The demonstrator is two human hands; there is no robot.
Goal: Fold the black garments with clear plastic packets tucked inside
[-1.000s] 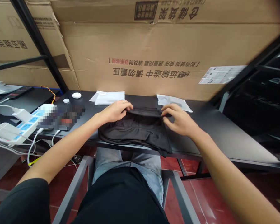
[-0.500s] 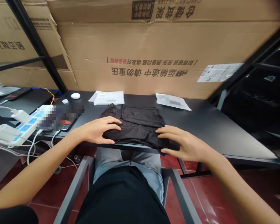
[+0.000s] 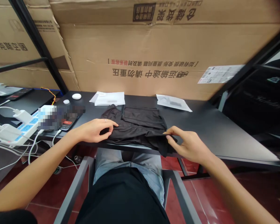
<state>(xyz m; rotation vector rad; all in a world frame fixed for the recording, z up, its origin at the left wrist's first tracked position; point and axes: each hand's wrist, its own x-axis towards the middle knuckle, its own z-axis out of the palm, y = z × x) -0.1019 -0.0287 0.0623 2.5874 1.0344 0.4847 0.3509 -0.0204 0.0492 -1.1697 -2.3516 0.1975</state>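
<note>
A black folded garment lies on the desk in front of me, its lower right part hanging past the front edge. My right hand pinches the fabric at the right side between thumb and fingers, raising a ridge along the cloth. At the left side, my left hand, with a ring on one finger, is closed in a pinch on the same garment, thumb and index finger tips together. What kind of garment it is cannot be told from its folds.
Two white plastic packets, one left and one right, lie behind the garment. On the left are a power strip with chargers and cables, a phone and a white oval case. A cardboard sheet stands behind the desk.
Both hands have gone from spread fingers to pinches on the garment. Under the right hand, the fabric is now lifted slightly into a ridge.
</note>
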